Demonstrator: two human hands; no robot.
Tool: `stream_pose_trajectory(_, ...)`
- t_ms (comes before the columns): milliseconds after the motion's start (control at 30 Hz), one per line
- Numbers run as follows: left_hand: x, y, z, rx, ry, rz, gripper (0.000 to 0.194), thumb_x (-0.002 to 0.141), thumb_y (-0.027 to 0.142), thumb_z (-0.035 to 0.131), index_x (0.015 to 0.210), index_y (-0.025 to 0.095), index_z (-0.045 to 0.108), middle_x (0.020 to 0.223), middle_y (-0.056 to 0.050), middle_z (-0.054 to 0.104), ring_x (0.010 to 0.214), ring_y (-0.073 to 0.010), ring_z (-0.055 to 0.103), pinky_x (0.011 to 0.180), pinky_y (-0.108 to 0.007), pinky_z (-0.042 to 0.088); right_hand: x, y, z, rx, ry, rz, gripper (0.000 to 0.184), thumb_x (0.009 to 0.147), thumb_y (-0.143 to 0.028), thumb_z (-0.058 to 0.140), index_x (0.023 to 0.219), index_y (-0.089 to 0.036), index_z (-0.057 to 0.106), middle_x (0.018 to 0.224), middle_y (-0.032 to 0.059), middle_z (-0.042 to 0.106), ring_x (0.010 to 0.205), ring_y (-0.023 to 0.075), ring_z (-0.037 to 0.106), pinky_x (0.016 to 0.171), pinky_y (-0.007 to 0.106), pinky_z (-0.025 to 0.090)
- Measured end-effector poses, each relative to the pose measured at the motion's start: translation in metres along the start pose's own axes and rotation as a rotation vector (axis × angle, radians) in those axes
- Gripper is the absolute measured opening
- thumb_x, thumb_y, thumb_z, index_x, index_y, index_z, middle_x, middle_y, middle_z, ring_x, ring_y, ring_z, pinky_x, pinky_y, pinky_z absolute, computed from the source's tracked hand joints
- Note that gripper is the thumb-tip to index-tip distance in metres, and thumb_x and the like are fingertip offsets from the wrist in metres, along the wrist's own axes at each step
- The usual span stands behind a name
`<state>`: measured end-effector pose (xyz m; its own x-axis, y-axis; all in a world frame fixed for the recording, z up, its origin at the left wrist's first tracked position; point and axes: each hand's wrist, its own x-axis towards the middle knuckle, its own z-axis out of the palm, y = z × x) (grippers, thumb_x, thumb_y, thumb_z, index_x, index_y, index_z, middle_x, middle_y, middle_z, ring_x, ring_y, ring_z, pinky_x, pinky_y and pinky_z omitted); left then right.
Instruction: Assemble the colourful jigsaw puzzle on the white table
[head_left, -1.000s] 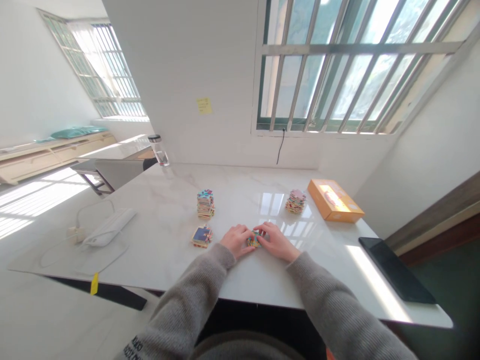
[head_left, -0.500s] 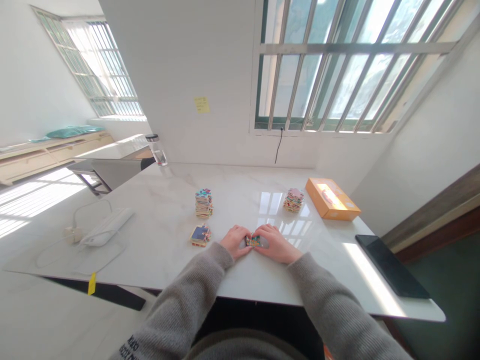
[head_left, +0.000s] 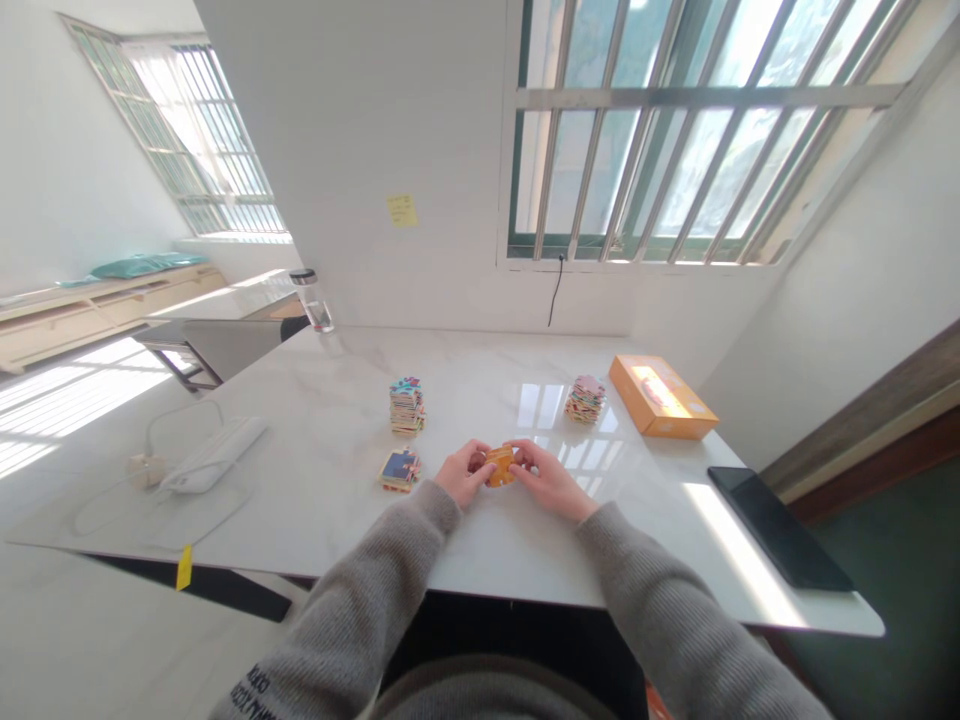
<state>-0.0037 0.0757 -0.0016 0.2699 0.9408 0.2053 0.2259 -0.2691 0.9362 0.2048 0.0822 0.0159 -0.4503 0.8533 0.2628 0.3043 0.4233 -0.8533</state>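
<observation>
My left hand (head_left: 461, 472) and my right hand (head_left: 547, 479) meet above the white marble table (head_left: 322, 470), both pinching a small joined block of puzzle pieces (head_left: 499, 466). The block is tilted up off the table and shows its plain orange-brown back. A short pile of puzzle pieces (head_left: 400, 469) lies just left of my left hand. Farther back stand a taller stack of pieces (head_left: 406, 405) and another stack (head_left: 586, 399) to the right.
An orange box (head_left: 661, 397) lies at the back right. A black tablet (head_left: 778, 525) rests by the right edge. A white power strip with cable (head_left: 208, 453) sits at the left, a clear bottle (head_left: 314, 301) at the back left corner.
The puzzle block lay flat and face up under my fingers; now both hands have lifted and turned it so its orange back shows.
</observation>
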Motion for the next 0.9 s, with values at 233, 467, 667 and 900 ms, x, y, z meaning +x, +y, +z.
stream_pose_trajectory(233,-0.002,0.003,0.002,-0.012,0.028,0.052,0.035,0.081,0.045,0.072,0.097,0.019,0.054,0.078,-0.001,0.069,0.070,-0.0161,0.065,0.074,-0.032,0.052,-0.001,-0.006,0.003,0.037,-0.028,0.061,0.020,0.091,-0.040,0.059,0.090,-0.020,0.061,0.079,0.0012,0.066,0.074,0.0179,0.061,0.072,0.033,0.048)
stream_pose_trajectory(467,-0.010,0.013,-0.005,0.238,0.179,0.235,0.026,0.092,0.037,0.057,0.108,0.018,0.060,0.095,-0.008,0.071,0.084,-0.0189,0.067,0.076,-0.033,0.053,0.001,-0.007,-0.004,0.252,-0.042,0.122,0.030,0.090,-0.049,0.062,0.096,-0.020,0.059,0.081,0.0017,0.064,0.071,0.0171,0.060,0.070,0.032,0.049)
stream_pose_trajectory(667,-0.027,0.027,-0.066,0.548,0.130,0.376,0.017,0.093,0.025,0.052,0.099,0.021,0.067,0.095,-0.007,0.070,0.094,-0.0207,0.064,0.089,-0.037,0.053,0.001,-0.004,-0.003,0.243,-0.066,0.113,0.031,0.090,-0.049,0.062,0.101,-0.020,0.059,0.086,0.0029,0.064,0.074,0.0172,0.059,0.071,0.033,0.049)
stream_pose_trajectory(900,-0.048,0.012,-0.162,0.795,-0.113,0.228,0.027,0.075,0.024,0.069,0.101,0.022,0.069,0.122,-0.010,0.067,0.117,-0.0286,0.059,0.107,-0.045,0.044,0.001,0.008,-0.001,0.147,-0.065,0.094,0.024,0.094,-0.044,0.056,0.100,-0.020,0.057,0.084,0.0018,0.065,0.072,0.0167,0.059,0.070,0.033,0.049)
